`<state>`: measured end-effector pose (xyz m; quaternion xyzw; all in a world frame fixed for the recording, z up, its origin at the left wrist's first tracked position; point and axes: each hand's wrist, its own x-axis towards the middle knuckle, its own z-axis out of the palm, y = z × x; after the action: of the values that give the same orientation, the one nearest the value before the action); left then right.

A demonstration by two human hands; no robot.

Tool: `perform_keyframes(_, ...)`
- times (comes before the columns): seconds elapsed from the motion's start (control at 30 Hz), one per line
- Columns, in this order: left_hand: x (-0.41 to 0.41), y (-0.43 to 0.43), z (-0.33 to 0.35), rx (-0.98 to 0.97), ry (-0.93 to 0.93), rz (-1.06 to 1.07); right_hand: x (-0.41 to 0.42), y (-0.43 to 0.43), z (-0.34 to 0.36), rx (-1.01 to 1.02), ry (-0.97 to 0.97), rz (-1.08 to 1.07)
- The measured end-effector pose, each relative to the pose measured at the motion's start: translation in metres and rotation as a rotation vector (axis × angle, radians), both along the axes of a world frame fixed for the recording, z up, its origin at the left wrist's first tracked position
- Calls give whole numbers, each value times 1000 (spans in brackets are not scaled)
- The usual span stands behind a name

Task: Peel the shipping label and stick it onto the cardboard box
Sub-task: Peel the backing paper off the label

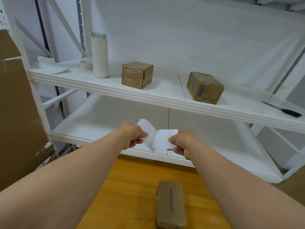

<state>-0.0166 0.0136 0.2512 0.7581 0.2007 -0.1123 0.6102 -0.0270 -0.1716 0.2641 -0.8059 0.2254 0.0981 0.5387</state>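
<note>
Both hands are raised in front of the lower shelf, holding a white shipping label that is partly peeled. My left hand (132,135) pinches the translucent backing sheet (147,129), which curls up and away. My right hand (182,143) pinches the white label (162,138) by its right edge. The two sheets still meet at the bottom, between my hands. A long tape-wrapped cardboard box (170,205) with blue lettering lies below on the wooden table (130,187), apart from both hands.
A white metal rack stands ahead. Its upper shelf (165,96) carries two small cardboard boxes (137,74) (205,87), a white bottle (99,55), a tape roll (85,64), loose papers (51,65) and scissors (285,109). Large cardboard (16,113) stands at the left.
</note>
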Motion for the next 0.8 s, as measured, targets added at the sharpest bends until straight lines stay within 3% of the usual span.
perform_keyframes(0.2, 3, 2, -8, -224, 7, 134, 0, 0, -4, 44, 18, -13)
perform_keyframes(0.37, 0, 0, -6, -661, 37, 209, 2, 5, -5, 191, 9, -12)
perform_keyframes(0.5, -5, -15, -11, -564, 150, 138, 0, 11, -2, 241, -8, -7)
perform_keyframes(0.8, -3, -18, -14, -481, 165, 326, -4, 10, -2, 296, -18, -4)
